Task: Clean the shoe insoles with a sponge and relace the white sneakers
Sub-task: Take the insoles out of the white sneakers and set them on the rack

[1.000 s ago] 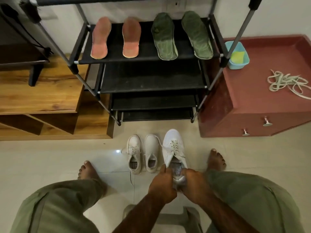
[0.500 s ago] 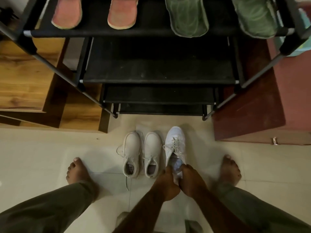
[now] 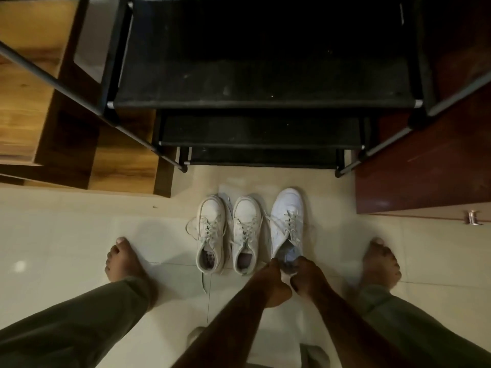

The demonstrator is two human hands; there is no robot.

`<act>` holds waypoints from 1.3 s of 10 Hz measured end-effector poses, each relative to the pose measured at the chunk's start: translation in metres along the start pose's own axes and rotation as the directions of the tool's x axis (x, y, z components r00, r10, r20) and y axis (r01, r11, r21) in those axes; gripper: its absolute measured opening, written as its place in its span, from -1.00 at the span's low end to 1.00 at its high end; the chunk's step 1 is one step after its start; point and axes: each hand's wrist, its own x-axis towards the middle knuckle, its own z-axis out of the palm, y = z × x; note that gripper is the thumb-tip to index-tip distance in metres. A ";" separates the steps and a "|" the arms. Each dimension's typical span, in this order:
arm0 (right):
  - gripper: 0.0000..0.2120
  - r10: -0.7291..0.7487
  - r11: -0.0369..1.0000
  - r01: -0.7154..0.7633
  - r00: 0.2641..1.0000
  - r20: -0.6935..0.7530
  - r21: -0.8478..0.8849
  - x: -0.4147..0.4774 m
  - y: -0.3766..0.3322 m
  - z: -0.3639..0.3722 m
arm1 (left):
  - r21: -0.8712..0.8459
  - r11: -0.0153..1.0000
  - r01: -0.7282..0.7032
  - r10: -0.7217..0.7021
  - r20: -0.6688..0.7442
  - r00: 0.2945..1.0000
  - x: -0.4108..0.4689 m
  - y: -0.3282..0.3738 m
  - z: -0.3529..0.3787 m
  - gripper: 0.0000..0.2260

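A bright white laced sneaker (image 3: 287, 216) stands on the tiled floor, toe pointing at the rack. My left hand (image 3: 273, 282) and my right hand (image 3: 305, 277) grip its heel collar from either side, at the shoe's opening. Left of it a pair of off-white laced sneakers stands side by side, the left one (image 3: 211, 229) with a lace trailing over the floor, the right one (image 3: 245, 229) close against it. The insoles, sponge and spare laces are out of view.
A black multi-tier shoe rack (image 3: 265, 102) fills the top. A wooden unit (image 3: 39, 102) stands at the left, a dark red cabinet (image 3: 430, 168) with a metal knob at the right. My bare feet (image 3: 125, 261) flank the shoes. A grey stool edge (image 3: 202, 335) shows below.
The view has tilted down and closer, so the rack's top shelf with insoles, the basin and the laces left the frame. Both hands stay on the sneaker's heel, lowered toward the floor.
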 end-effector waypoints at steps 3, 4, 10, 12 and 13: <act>-0.84 -0.029 0.980 0.061 0.985 -0.168 0.189 -0.034 -0.007 -0.016 | 0.360 0.928 -0.101 0.057 0.130 0.990 0.003 0.011 -0.025 -0.45; -0.84 -0.090 0.976 0.130 0.971 -0.221 0.173 -0.062 -0.010 -0.027 | 0.038 0.999 0.016 -0.020 0.129 0.991 -0.051 0.044 -0.103 -0.05; -0.65 -0.574 0.776 0.588 0.506 -0.644 -0.229 -0.346 -0.123 -0.236 | -0.502 0.351 -0.790 0.933 0.261 0.248 -0.375 0.315 -0.385 -0.41; -0.64 -0.590 0.731 0.597 0.310 -0.746 -0.331 -0.428 -0.161 -0.327 | -0.485 0.132 -0.865 0.990 0.024 0.137 -0.403 0.388 -0.472 -0.41; -0.60 -0.565 0.724 0.615 0.267 -0.781 -0.314 -0.446 -0.176 -0.365 | -0.491 0.076 -0.868 0.995 -0.020 0.099 -0.411 0.420 -0.506 -0.45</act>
